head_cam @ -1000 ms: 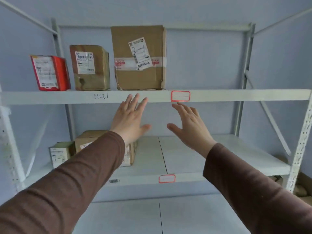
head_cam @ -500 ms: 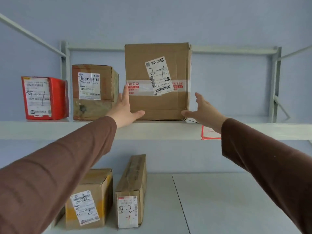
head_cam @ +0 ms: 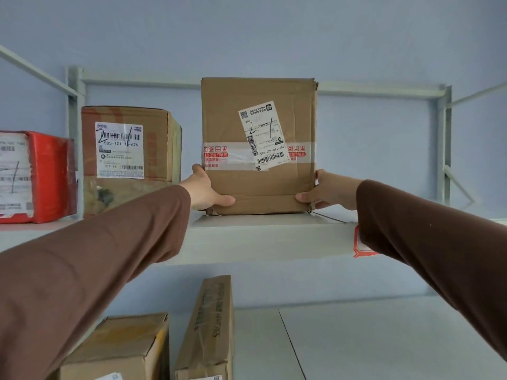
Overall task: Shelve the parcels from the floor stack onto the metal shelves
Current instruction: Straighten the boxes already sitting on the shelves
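The person's left hand [head_cam: 204, 190] and right hand [head_cam: 327, 192] clamp the lower sides of a tall cardboard parcel [head_cam: 258, 145], thumbs across its front. It stands upright near the front edge of the upper metal shelf [head_cam: 263, 237], right of a squat taped parcel [head_cam: 129, 157].

Both arms reach forward in brown sleeves; the left hand [head_cam: 204, 192] and right hand [head_cam: 329, 192] press inward, thumbs forward, fingers apparently hidden.
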The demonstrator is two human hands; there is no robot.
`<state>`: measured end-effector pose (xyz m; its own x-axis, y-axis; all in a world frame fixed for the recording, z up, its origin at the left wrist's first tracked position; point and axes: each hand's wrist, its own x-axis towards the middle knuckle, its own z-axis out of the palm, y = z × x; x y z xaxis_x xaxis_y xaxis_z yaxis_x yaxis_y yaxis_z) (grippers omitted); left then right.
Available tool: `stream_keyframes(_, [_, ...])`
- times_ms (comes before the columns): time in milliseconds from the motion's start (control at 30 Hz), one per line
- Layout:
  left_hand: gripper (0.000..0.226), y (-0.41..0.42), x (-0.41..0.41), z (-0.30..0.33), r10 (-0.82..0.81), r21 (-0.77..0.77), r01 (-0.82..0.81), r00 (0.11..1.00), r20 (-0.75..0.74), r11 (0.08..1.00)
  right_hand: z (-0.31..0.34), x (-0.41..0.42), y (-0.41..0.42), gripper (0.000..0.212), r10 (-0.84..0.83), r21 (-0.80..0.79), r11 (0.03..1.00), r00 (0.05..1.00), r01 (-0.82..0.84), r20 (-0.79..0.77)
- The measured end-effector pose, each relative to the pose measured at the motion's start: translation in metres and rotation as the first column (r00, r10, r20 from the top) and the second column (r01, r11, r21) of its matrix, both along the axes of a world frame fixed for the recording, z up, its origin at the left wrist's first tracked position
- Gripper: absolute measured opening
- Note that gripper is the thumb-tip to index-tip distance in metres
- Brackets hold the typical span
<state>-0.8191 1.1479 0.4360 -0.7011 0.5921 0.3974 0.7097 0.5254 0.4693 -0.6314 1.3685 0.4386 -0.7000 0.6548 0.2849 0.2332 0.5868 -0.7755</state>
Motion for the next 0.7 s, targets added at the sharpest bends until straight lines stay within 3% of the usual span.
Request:
stream_keyframes(467, [0.124, 0.021, -0.029, -0.001, -0.045, 0.057, 0.037, 0.990, 0.136, 0.998, -0.007, -0.022, 0.019, 0.071, -0.003, -0.045, 0.999, 1.000, 0.002, -0.005])
stream_keyframes(700, [0.124, -0.001, 0.008, 0.000, -0.105, 0.048, 0.098, 0.979, 0.173, 0.994, -0.003, -0.009, 0.004, 0.102, -0.029, -0.070, 0.997, 0.999, 0.032, 0.035])
